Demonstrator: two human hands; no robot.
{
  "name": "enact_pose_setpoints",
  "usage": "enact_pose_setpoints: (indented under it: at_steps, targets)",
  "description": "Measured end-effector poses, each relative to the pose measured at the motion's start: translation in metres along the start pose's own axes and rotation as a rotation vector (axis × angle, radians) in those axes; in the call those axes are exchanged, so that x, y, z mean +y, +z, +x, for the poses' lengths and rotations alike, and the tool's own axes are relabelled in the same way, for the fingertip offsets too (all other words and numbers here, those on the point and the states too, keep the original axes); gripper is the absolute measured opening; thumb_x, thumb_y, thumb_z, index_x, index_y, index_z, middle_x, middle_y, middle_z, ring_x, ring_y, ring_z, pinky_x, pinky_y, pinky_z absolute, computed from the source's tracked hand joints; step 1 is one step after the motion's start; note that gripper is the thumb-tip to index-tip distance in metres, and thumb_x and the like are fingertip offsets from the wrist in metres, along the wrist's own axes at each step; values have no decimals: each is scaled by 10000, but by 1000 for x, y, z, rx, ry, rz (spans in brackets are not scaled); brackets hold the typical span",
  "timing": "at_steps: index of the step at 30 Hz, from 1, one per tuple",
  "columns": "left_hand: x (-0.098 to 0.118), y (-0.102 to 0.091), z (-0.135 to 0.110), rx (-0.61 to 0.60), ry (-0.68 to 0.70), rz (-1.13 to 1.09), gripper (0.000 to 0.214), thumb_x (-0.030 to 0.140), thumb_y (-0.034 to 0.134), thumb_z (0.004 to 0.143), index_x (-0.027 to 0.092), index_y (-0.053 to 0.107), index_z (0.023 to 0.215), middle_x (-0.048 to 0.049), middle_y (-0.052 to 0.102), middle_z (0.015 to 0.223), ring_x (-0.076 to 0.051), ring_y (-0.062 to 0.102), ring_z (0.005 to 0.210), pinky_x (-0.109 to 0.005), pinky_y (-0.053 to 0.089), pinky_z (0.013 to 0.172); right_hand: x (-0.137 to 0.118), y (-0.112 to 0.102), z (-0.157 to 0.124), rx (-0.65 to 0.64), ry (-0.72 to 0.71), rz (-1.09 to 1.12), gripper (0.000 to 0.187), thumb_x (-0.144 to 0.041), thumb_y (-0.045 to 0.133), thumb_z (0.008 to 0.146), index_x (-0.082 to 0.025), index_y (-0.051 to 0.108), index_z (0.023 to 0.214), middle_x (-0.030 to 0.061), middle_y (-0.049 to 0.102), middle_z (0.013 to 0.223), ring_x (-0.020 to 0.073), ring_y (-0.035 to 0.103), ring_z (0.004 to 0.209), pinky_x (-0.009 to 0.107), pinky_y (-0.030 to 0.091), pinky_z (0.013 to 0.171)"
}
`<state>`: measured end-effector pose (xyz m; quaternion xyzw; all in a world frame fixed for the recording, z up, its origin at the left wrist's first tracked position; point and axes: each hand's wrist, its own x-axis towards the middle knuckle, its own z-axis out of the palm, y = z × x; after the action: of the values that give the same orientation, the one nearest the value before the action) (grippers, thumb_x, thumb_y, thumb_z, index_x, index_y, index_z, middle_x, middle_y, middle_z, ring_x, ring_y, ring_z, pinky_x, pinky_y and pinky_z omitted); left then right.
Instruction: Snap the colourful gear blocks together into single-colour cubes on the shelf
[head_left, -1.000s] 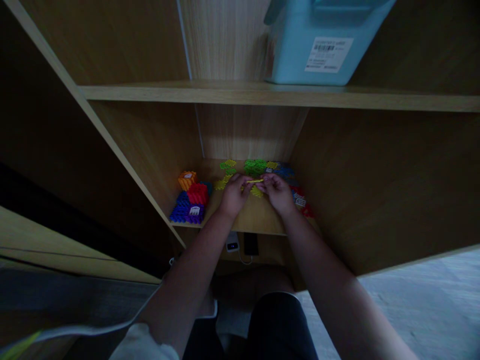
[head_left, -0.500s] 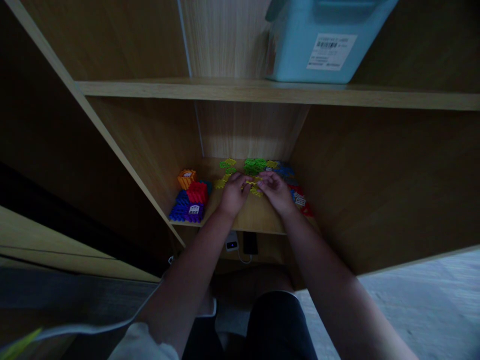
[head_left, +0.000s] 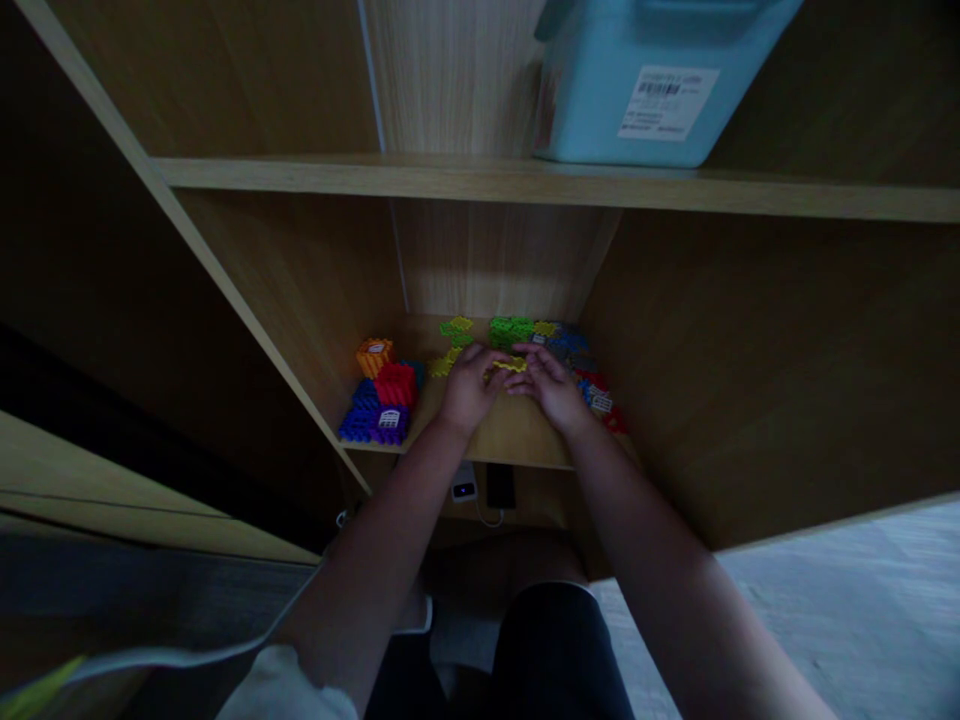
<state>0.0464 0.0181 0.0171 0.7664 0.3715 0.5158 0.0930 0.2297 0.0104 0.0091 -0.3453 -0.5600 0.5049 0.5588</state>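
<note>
The lower shelf (head_left: 517, 435) carries everything in reach, and the hands work over its middle, a little toward the back edge. The left hand (head_left: 471, 385) appears to pinch one end of a thin yellow piece (head_left: 513, 365); the right hand (head_left: 553, 385) has its fingers parted around the other end, and whether they touch it I cannot tell. The piece lies between the two sets of fingertips. It looks like light, fairly stiff plastic, hardly fragile, with a toothed rim that should give grip; opposite edges seem the best hold, since pressing the flat middle could flex it.

Of what is hard to see, the blue bin (head_left: 637, 110) on the shelf above is cut off by the frame's top edge. The built blocks (head_left: 386, 395) at the front left corner hide their far sides. Near the back edge the green pieces (head_left: 511, 331) merge into one mass, while the right forearm and hand partly cover the red pieces (head_left: 613, 420) by the right edge. Dim light blurs the yellow piece's teeth, and fingers mask its ends.
</note>
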Motion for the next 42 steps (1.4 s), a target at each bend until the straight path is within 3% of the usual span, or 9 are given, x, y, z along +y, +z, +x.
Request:
enact_pose_setpoints:
  at_steps: [6, 14, 22, 35, 42]
  targets:
    - [1, -1, 0, 0, -2, -14, 103, 139, 748, 978, 225, 755, 1035, -32, 703, 992, -193, 688, 963, -331, 562, 883, 5, -3, 5, 41, 14, -44, 584, -765, 756, 889, -305, 667, 1237, -9, 763, 840, 208, 800, 759, 377, 696, 728]
    - [-4, 3, 0, 5, -8, -3, 21, 221, 757, 999, 224, 753, 1020, -36, 704, 970, -204, 688, 954, -344, 566, 878, 5, -3, 5, 149, -70, -146, 529, -797, 742, 868, -293, 701, 1023, 22, 763, 1057, 169, 752, 803, 323, 674, 689]
    - [-2, 0, 0, -23, -19, -7, 51, 193, 739, 1003, 230, 756, 1032, -38, 718, 1004, -211, 695, 995, -350, 570, 910, -6, 0, -2, 101, -100, -218, 495, -743, 814, 839, -298, 744, 1043, 26, 759, 1028, 195, 727, 886, 339, 657, 757]
    - [-2, 0, 1, -32, -15, 2, 37, 242, 728, 1022, 232, 762, 1009, -33, 696, 954, -205, 676, 933, -344, 566, 865, 0, -1, 1, 124, -58, -187, 507, -760, 801, 823, -280, 736, 975, 16, 750, 952, 187, 708, 840, 296, 616, 681]
    - [-3, 1, 0, -4, 14, -37, 74, 155, 744, 986, 222, 766, 1009, -34, 706, 962, -207, 681, 954, -343, 561, 888, -5, 1, -1, 115, -100, -213, 436, -698, 826, 838, -290, 761, 977, 16, 765, 976, 185, 693, 834, 305, 593, 689]
